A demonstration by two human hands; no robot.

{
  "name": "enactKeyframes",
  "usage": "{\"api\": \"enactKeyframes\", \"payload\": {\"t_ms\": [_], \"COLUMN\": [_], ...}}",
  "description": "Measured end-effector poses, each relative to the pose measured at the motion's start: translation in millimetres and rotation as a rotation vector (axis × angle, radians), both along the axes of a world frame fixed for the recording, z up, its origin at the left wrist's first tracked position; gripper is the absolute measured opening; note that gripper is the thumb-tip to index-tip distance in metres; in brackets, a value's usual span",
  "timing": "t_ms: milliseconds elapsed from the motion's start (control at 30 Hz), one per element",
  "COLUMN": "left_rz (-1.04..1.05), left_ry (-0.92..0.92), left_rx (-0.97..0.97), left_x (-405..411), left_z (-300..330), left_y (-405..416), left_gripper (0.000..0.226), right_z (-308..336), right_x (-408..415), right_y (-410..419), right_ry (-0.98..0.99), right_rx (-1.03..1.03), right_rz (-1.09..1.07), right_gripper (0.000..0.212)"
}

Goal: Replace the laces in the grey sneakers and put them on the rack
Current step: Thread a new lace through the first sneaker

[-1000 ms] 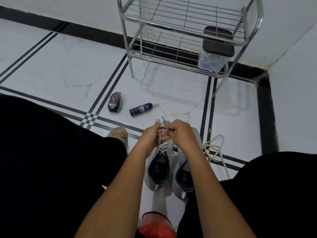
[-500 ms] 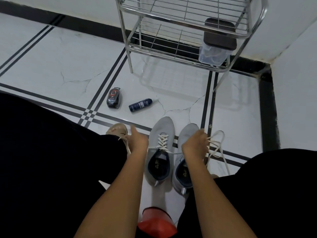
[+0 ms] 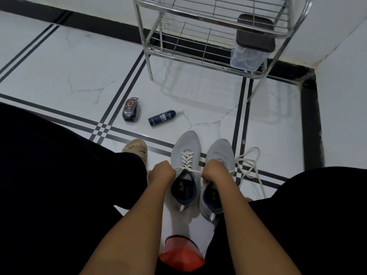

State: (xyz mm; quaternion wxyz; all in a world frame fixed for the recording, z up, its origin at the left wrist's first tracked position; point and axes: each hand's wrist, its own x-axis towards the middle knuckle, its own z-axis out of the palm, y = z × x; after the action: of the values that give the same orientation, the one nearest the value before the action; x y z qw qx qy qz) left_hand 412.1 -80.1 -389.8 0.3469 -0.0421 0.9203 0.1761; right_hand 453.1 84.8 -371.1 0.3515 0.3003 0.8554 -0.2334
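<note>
Two grey sneakers stand side by side on the white tiled floor, toes pointing away from me. The left sneaker [image 3: 185, 147] carries a white lace [image 3: 186, 158] criss-crossed up its front. My left hand [image 3: 161, 171] grips one lace end at the sneaker's left side. My right hand [image 3: 213, 170] grips the other end at its right side, in front of the right sneaker [image 3: 221, 151], so that shoe's eyelets are hidden. A loose white lace [image 3: 248, 167] lies in loops on the floor to the right. The metal wire rack [image 3: 210, 62] stands beyond the shoes.
On the rack's lower shelf sits a clear container with a dark lid [image 3: 252, 46]. A dark shoe-polish sponge [image 3: 130, 110] and a dark blue bottle [image 3: 161, 118] lie on the floor to the left. A tan sandal [image 3: 137, 148] and a red stool [image 3: 181, 255] are near my legs.
My hands went from together above the left sneaker to wide apart, pulling the lace ends sideways. Now they are closer in, low at the sneaker's collar, the lace taut between them.
</note>
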Motion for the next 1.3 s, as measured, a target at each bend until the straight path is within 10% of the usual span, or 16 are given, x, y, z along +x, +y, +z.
{"api": "enactKeyframes", "payload": {"t_ms": [400, 567, 733, 1100, 1300], "left_rz": [0.146, 0.919, 1.217, 1.328, 0.971], "left_ry": [-0.024, -0.318, -0.372, -0.353, -0.316], "left_rx": [0.204, 0.948, 1.112, 1.037, 1.033], "left_x": [2.9, 4.1, 3.1, -0.4, 4.1], "left_z": [-0.9, 15.3, 6.8, -15.7, -4.7], "left_y": [8.1, 21.1, 26.1, 23.6, 24.0], "left_gripper": [0.021, 0.027, 0.026, 0.027, 0.024], "right_z": [2.0, 0.6, -24.7, -38.7, -39.8], "right_x": [2.2, -6.2, -8.0, -5.1, -5.3], "right_y": [-8.5, -28.7, -34.6, -28.5, -28.6], "right_ry": [0.178, 0.435, 0.438, 0.487, 0.486], "right_rx": [0.019, -0.702, -0.775, -0.849, -0.696], "right_rz": [-0.002, -0.834, -1.109, -1.384, -1.024], "right_gripper": [0.018, 0.02, 0.023, 0.031, 0.025]}}
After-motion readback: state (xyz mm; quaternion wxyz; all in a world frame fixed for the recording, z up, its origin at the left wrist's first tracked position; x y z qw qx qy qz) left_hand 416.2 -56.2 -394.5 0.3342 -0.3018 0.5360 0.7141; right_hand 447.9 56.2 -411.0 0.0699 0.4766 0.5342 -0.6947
